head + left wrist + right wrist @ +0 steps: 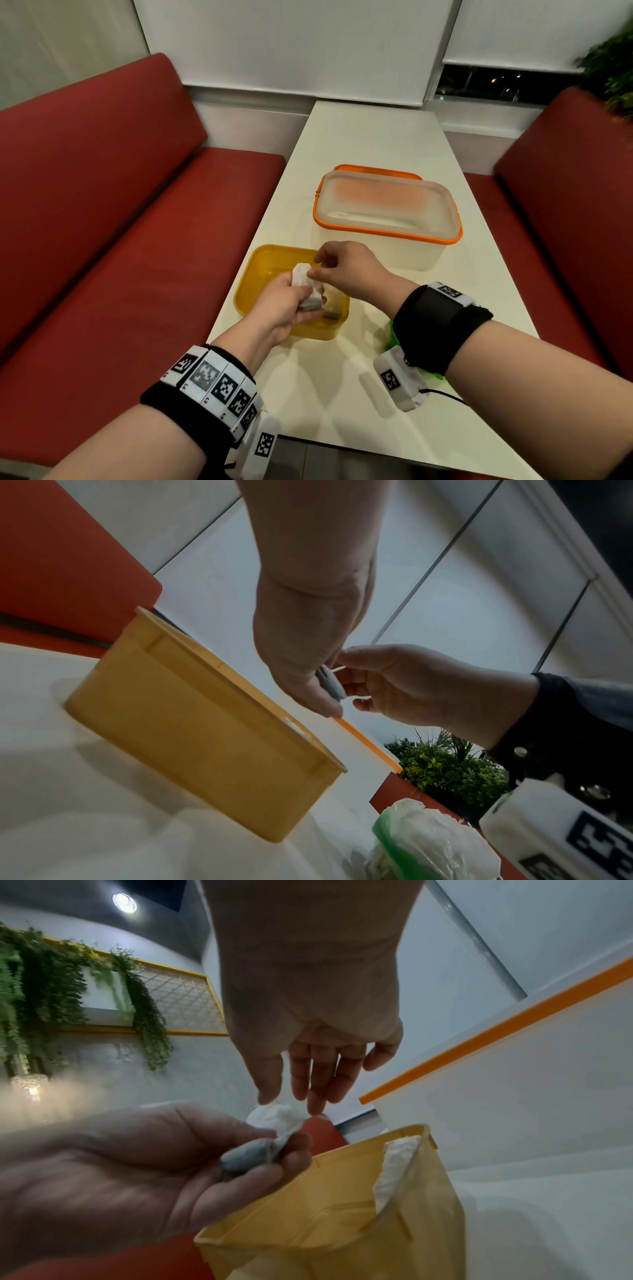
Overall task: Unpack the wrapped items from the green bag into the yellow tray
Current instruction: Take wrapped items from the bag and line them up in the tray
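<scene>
Over the yellow tray point(249, 274) my left hand point(294, 301) grips a grey, stone-like item point(311, 303) half wrapped in white paper point(301, 275). My right hand point(317, 269) pinches the top of that paper between thumb and fingers. The right wrist view shows the grey item point(243, 1158) bare in the left hand's fingers point(291, 1150), with the paper point(277, 1119) bunched above it under my right fingertips point(267, 1099). The green bag point(394, 337) lies on the table, mostly hidden beneath my right wrist; the left wrist view shows the bag point(411, 840) crumpled near the tray point(192, 723).
A clear box with an orange lid rim point(387, 205) stands just beyond the tray. A crumpled white paper point(394, 1167) leans inside the tray wall, and a dark item point(330, 313) lies in its near right corner. Red bench seats point(137, 222) flank the narrow white table point(370, 144).
</scene>
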`<action>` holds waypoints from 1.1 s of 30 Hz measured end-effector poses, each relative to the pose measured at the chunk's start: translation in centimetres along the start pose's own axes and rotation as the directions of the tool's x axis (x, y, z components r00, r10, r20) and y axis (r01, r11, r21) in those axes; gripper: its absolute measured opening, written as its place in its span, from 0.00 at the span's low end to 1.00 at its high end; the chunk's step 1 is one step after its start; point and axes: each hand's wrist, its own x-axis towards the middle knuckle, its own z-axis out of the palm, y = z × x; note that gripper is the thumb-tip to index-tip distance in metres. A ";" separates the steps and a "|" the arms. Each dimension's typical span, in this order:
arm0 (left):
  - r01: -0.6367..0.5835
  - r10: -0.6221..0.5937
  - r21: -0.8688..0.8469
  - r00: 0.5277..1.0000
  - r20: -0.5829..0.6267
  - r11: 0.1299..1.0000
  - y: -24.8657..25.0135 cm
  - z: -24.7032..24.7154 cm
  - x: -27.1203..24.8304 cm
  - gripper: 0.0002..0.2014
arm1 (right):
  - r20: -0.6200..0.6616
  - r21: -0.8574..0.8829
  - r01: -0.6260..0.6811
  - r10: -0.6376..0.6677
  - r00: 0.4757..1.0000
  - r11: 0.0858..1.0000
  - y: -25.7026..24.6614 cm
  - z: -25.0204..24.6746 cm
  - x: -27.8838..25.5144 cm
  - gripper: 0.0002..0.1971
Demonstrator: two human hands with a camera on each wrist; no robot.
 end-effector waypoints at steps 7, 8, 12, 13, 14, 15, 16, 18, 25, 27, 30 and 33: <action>-0.081 0.086 0.069 0.993 -0.081 0.994 -0.2 0.7 0.3 0.15 | 0.003 -0.019 -0.031 0.031 1.000 0.999 0.1 -0.4 -0.4 0.04; -0.090 0.098 0.085 0.990 -0.103 0.992 -0.2 0.6 0.4 0.14 | 0.011 -0.025 -0.029 0.029 1.000 0.999 0.1 -0.5 -0.4 0.02; -0.109 0.129 0.151 0.983 -0.129 0.983 -0.4 0.1 0.5 0.13 | 0.064 -0.033 0.003 -0.001 0.998 0.999 0.1 -0.8 -0.4 0.02; -0.109 0.130 0.153 0.982 -0.137 0.982 -0.4 0.0 0.5 0.11 | 0.067 -0.043 0.007 -0.004 0.998 0.999 0.0 -0.9 -0.3 0.03; -0.107 0.129 0.149 0.980 -0.149 0.983 -0.4 -0.1 0.6 0.10 | 0.063 -0.057 0.006 -0.002 0.998 0.998 0.1 -0.9 -0.3 0.04; -0.104 0.126 0.141 0.978 -0.163 0.985 -0.5 -0.3 0.6 0.08 | 0.057 -0.072 0.001 0.003 0.998 0.997 0.1 -0.8 -0.2 0.04; -0.099 0.123 0.135 0.976 -0.178 0.986 -0.5 -0.5 0.7 0.07 | 0.051 -0.085 -0.004 0.009 0.999 0.996 0.2 -0.8 -0.1 0.05; -0.093 0.116 0.123 0.974 -0.196 0.988 -0.6 -0.9 0.8 0.06 | 0.051 -0.111 -0.013 0.019 0.999 0.994 0.4 -0.6 -0.1 0.05; -0.124 0.142 0.093 0.967 -0.213 0.988 -0.7 -1.8 0.9 0.08 | 0.093 -0.283 0.000 0.028 0.995 0.959 0.7 0.4 0.0 0.05; -0.133 0.149 0.089 0.968 -0.204 0.987 -0.6 -1.8 0.9 0.06 | 0.107 -0.338 0.009 0.029 0.994 0.941 1.0 1.1 0.1 0.06; -0.142 0.158 0.089 0.968 -0.198 0.986 -0.6 -2.0 0.8 0.06 | 0.154 -0.417 0.012 0.058 0.986 0.909 1.2 1.9 0.0 0.09; -0.141 0.155 0.084 0.967 -0.201 0.986 -0.6 -2.2 0.7 0.06 | 0.182 -0.528 0.031 0.078 0.980 0.849 1.3 2.6 -0.1 0.10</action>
